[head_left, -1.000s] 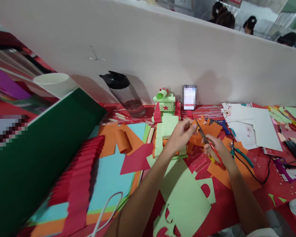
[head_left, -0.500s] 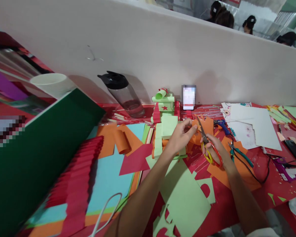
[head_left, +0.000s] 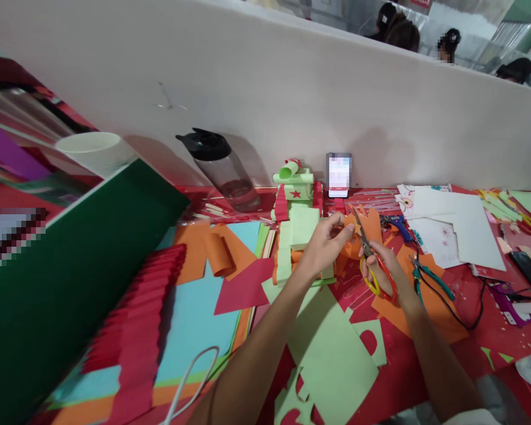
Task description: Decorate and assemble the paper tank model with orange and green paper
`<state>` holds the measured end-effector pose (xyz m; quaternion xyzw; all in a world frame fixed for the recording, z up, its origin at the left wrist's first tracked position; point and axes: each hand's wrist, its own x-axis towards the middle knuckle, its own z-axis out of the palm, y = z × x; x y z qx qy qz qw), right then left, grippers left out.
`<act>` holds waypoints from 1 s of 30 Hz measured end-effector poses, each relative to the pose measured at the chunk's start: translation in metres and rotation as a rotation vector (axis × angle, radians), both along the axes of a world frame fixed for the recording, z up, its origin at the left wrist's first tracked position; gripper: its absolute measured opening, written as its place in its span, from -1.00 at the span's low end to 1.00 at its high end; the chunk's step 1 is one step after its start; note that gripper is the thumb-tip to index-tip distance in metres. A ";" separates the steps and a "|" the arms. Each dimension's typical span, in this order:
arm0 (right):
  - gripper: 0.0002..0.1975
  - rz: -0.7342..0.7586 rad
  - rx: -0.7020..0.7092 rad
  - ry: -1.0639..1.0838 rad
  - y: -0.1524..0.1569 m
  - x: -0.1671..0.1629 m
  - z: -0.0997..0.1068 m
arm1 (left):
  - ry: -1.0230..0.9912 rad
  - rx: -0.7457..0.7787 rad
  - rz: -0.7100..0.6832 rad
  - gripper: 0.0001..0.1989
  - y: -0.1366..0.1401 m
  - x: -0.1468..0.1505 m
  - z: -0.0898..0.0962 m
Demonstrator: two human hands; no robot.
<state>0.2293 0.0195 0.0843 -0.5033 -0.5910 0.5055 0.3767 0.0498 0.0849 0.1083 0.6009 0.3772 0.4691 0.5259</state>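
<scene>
My right hand [head_left: 382, 265] is closed on scissors [head_left: 363, 239] with red and yellow handles, blades pointing up and away from me. Just left of the blades, my left hand [head_left: 327, 243] pinches a small piece of orange paper [head_left: 351, 224] between thumb and fingers. More orange paper [head_left: 371, 223] lies behind the blades, and I cannot tell where the held piece ends. Beyond my left hand stands a pale green paper model [head_left: 295, 192] with a red star and red strips; my wrist hides part of its near end.
Pale green sheets [head_left: 336, 354] with cut-outs lie in front. Pliers [head_left: 431, 280], a blue glue gun [head_left: 398, 225] and its black cable lie right. A bottle [head_left: 223, 168], a phone [head_left: 338, 175] and a green board [head_left: 79, 283] stand behind and left, near the white partition [head_left: 265, 100].
Almost nothing differs. The scissors and my right hand have shifted very slightly to the left; my left hand stays in place.
</scene>
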 end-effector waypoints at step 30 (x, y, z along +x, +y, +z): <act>-0.45 0.000 0.037 0.066 0.001 -0.003 -0.007 | 0.109 0.060 -0.064 -0.79 0.003 -0.008 0.001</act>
